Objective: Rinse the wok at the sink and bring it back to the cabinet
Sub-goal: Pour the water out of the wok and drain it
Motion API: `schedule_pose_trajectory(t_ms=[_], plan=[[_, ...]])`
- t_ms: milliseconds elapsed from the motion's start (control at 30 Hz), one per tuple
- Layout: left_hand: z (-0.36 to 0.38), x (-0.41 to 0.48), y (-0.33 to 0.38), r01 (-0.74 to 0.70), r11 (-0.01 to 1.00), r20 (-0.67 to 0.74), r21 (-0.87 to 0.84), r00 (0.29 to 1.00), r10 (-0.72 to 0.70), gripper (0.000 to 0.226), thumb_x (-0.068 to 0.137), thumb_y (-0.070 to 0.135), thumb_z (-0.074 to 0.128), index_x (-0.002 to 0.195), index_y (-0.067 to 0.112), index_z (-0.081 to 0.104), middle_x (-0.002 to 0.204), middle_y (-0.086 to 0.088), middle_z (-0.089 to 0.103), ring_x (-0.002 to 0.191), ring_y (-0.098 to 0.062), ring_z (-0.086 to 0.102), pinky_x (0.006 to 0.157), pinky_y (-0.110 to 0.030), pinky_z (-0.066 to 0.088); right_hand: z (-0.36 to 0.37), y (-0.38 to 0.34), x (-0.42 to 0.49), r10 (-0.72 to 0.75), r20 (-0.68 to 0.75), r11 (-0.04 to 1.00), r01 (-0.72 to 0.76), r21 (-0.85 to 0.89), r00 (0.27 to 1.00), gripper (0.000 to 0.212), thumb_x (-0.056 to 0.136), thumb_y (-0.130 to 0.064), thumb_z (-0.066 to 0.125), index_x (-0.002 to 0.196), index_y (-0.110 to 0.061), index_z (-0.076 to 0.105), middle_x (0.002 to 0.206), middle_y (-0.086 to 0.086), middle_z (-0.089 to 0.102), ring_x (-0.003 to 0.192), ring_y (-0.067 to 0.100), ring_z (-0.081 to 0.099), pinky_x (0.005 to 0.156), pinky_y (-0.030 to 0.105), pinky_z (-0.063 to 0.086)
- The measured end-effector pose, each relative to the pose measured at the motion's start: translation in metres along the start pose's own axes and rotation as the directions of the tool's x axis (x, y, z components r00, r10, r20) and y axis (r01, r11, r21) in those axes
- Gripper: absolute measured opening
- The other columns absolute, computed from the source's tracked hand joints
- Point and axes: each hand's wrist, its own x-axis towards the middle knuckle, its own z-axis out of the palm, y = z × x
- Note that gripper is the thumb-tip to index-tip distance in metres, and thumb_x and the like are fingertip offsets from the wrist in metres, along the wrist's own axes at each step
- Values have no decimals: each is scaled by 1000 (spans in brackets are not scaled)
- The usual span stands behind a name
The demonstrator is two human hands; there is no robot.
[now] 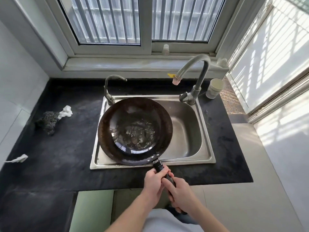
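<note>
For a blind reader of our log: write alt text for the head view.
A person's left grip and right grip hold the handle of a dark wok over the left of a steel sink. A tall tap and a small tap stand behind it under a barred window; a scourer lies on the black counter.

Daylight streams through a barred window point(108, 20) above a black surface point(55, 148), striping the white tiled wall point(267, 72) at right.
</note>
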Motion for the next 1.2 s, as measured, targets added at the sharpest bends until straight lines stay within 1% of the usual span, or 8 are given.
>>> schedule_pose_trajectory(t_ms=[167,233,300,400,600,800,1033,1200], plan=[[-1,2,-10,40,999,53,-20,998,-39,9,90,-5,60,99,-2,59,72,-15,61,71,-24,60,79,-38,54,4,12,-7,-66,-99,993,56,-99,993,23,81,-44,63,74,-22,62,55,-5,62,48,9,54,51,38,50],[1,5,-12,42,999,70,-26,997,-40,10,89,-6,61,98,-2,59,72,-15,61,71,-24,59,83,-39,53,5,17,-8,-75,-162,991,55,-122,984,22,81,-45,63,93,-27,68,74,-8,72,66,6,63,70,42,58],[5,8,-12,30,999,75,-33,997,-27,11,89,-8,61,99,-4,59,72,-14,61,71,-23,59,86,-40,53,7,16,-8,-72,-197,982,35,-187,978,39,88,-45,59,124,-31,59,102,-7,74,93,9,68,85,38,56],[10,12,-10,-7,999,57,-33,998,9,9,88,-8,61,95,-3,59,69,-11,63,68,-22,60,76,-35,55,11,5,-4,-39,-245,937,-50,-346,969,47,92,-45,49,136,-26,46,122,2,68,112,27,64,90,43,52],[22,16,-13,-24,1000,4,20,1000,24,3,90,1,64,90,-2,63,71,-10,66,67,-19,62,70,-30,55,3,-6,6,-15,-390,919,-141,-369,921,36,86,-42,52,112,-21,64,104,5,74,99,29,68,81,36,54],[33,21,-21,-56,998,-65,6,996,56,4,88,-2,64,92,-4,63,73,-14,70,67,-22,66,68,-31,56,-20,11,13,-62,-317,921,-68,-384,947,31,88,-43,57,101,-17,67,98,3,75,92,26,69,73,34,53],[54,19,-21,-6,942,-74,-336,997,-20,6,92,-3,56,97,-2,60,71,-12,59,65,-22,60,66,-33,55,-47,17,20,-188,-198,915,99,-392,962,31,90,-42,61,104,-15,69,100,4,77,95,25,69,64,26,36],[58,17,-32,-86,953,-162,-291,986,39,5,90,-3,59,89,2,61,76,-14,62,72,-23,62,74,-33,53,-55,24,27,-224,-71,913,184,-364,972,33,89,-40,61,103,-11,70,96,5,77,89,23,69,65,25,39]])
